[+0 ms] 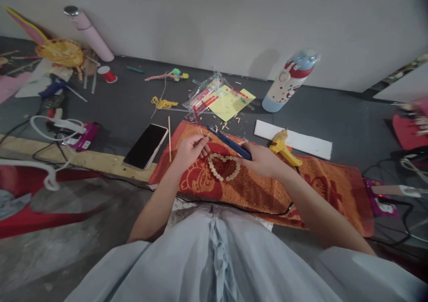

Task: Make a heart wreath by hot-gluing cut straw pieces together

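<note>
"On the towel (261, 192), what lies between the hands?"

"A heart (214, 170), its outline built of small pale pieces, with a narrow gap at the point nearest the body."

"And the left hand (192, 151)?"

"Just left of the heart, its thumb and fingertips pinched together on a thin pale stick (208, 135). That grip is all but closed."

"How about the right hand (259, 160)?"

"Just right of the heart, wrapped firmly around the handles of blue pliers (232, 146). Their nose points toward the left hand's fingers; I can't tell whether the jaws are parted or touch the stick."

"What surrounds the towel?"

"Left of it, a phone (146, 146) lies face up, a skewer (169, 139) just beside it. To the right, a yellow glue gun (284, 149) overlaps a white strip (312, 144)."

"Farther back on the tabletop (127, 94)?"

"Pale scraps (224, 126) are scattered beyond the pliers, near a yellow note (227, 105) and some clear plastic (200, 92). A bottle (286, 85) stands to their right, yellow yarn (164, 103) lies to their left."

"And at the far left?"

"A red spool (107, 74), near a pink flask (93, 36) by the wall."
</note>
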`<state>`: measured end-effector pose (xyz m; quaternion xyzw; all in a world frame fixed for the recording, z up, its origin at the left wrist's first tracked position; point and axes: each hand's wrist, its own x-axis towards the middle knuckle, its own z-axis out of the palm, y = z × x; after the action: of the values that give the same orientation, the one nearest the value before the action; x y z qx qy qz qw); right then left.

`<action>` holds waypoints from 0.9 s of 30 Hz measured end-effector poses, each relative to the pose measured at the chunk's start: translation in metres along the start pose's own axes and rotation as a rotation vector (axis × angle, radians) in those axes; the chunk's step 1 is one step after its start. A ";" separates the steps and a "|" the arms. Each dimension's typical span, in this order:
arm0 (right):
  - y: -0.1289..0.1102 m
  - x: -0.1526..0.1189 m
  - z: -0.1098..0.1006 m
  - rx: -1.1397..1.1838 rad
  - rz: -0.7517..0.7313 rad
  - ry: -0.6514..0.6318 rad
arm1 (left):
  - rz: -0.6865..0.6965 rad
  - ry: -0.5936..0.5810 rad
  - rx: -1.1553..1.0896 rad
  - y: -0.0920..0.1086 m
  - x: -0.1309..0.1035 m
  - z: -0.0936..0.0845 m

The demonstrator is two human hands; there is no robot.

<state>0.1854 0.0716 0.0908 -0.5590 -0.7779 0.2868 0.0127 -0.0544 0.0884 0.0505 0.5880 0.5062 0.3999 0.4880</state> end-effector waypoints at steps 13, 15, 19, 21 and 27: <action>-0.008 -0.008 0.003 0.012 -0.016 0.048 | 0.150 0.086 0.059 -0.005 -0.003 0.011; -0.009 -0.007 0.004 0.003 -0.022 0.050 | 0.171 0.104 0.109 -0.006 -0.003 0.012; -0.010 -0.006 0.004 -0.003 -0.026 0.044 | 0.173 0.119 0.178 -0.004 -0.003 0.012; -0.010 -0.005 0.004 -0.001 -0.029 0.042 | 0.172 0.118 0.194 -0.001 -0.003 0.012; -0.011 -0.005 0.004 0.002 -0.037 0.046 | 0.141 0.119 0.185 0.003 -0.005 0.011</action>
<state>0.1759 0.0635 0.0943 -0.5509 -0.7874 0.2742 0.0363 -0.0444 0.0817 0.0510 0.6399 0.5264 0.4188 0.3715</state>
